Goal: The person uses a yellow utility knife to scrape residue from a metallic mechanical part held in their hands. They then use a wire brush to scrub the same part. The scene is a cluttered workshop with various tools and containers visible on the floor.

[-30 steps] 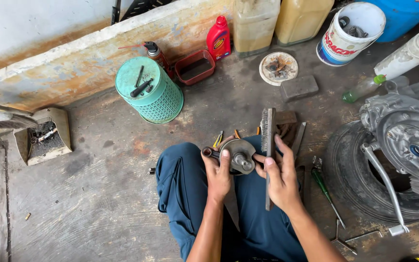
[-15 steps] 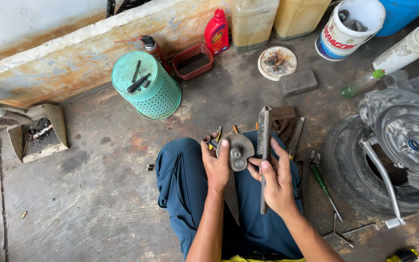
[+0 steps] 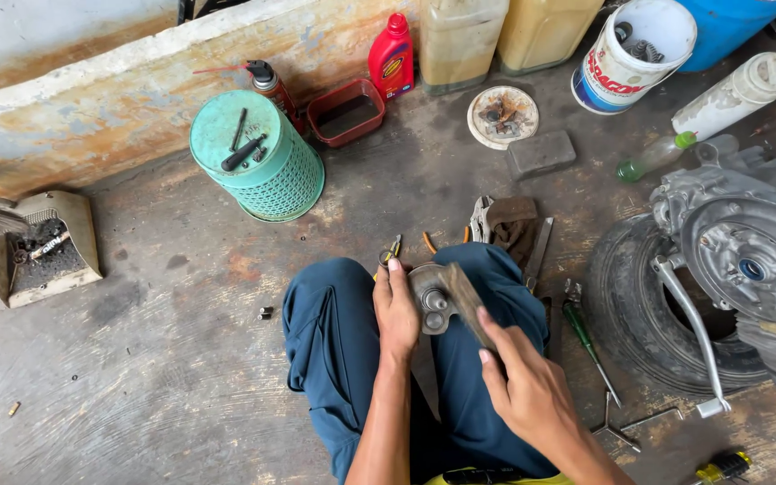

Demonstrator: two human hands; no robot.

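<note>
Left hand (image 3: 397,314): centre frame, grip closed around crank (image 3: 431,296).
Right hand (image 3: 532,395): lower right, grip closed on brush (image 3: 467,301), laid across crank.
Bin (image 3: 258,166): upper left.

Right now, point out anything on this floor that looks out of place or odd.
The green basket stands upside down, with dark tools lying on its upturned base. The engine casing lies across a worn tyre. Loose tools lie on the stained concrete beside the green-handled screwdriver. Nothing looks freshly spilled.
</note>
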